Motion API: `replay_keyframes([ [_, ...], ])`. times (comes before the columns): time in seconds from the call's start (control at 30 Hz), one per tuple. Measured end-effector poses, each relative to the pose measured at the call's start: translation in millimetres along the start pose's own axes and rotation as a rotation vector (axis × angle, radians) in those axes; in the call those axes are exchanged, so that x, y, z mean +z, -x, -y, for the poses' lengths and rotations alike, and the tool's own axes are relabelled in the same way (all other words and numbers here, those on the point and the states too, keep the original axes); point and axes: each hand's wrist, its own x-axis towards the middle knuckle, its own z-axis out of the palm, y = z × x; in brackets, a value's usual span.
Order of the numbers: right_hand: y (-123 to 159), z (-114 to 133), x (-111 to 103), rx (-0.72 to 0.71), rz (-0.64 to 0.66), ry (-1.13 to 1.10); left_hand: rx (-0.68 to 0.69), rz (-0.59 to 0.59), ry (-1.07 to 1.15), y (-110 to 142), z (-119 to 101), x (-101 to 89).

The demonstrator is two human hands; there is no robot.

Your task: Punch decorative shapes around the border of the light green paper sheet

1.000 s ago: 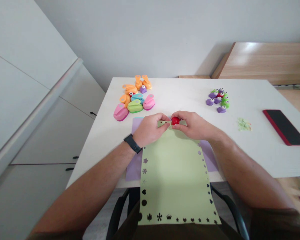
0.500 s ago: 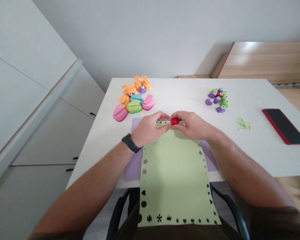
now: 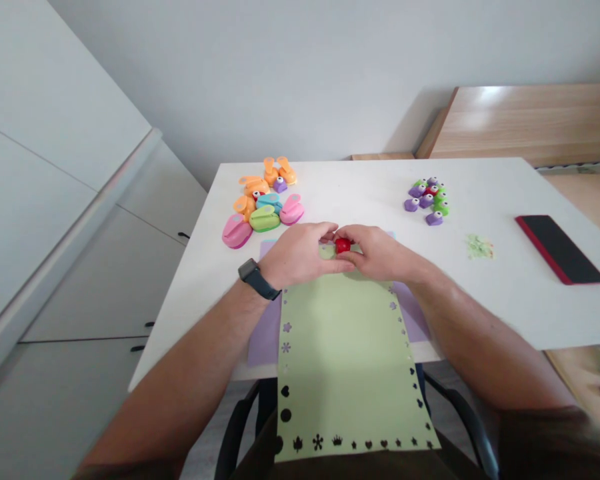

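Note:
A pale green sheet of paper [image 3: 345, 353] lies partly on the table and hangs over its front edge, with small shapes punched along its borders. My right hand [image 3: 377, 252] is closed around a small red craft punch [image 3: 343, 246] at the sheet's far edge. Opposite it, my left hand [image 3: 305, 250], with a dark watch on the wrist, pinches the paper's far edge between thumb and fingers, close beside the punch. Under the green sheet shows purple paper [image 3: 265, 333]. Fingers hide much of the far border.
Larger lever punches [image 3: 265, 219] in orange, pink, green and blue stand at the back left. Several small purple, green and red punches [image 3: 427, 197] cluster at the back right. Paper scraps [image 3: 479, 246] and a black-and-red flat object [image 3: 560, 249] lie on the right.
My hands have drawn closer together, the left thumb reaching further under the punch. The punch sits slightly further left along the edge. The camera view has shifted a little.

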Motion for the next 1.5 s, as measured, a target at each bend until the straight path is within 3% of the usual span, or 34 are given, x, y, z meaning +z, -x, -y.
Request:
replay_keyframes([
  [0.4,-2,2,4,-0.034,0.039,0.042,-0.004,0.053,0.126,-2,14,14.1],
  [1.5,-3,-8,11,-0.098,0.015,0.036,0.081,0.07,-0.042,0,20,24.2],
])
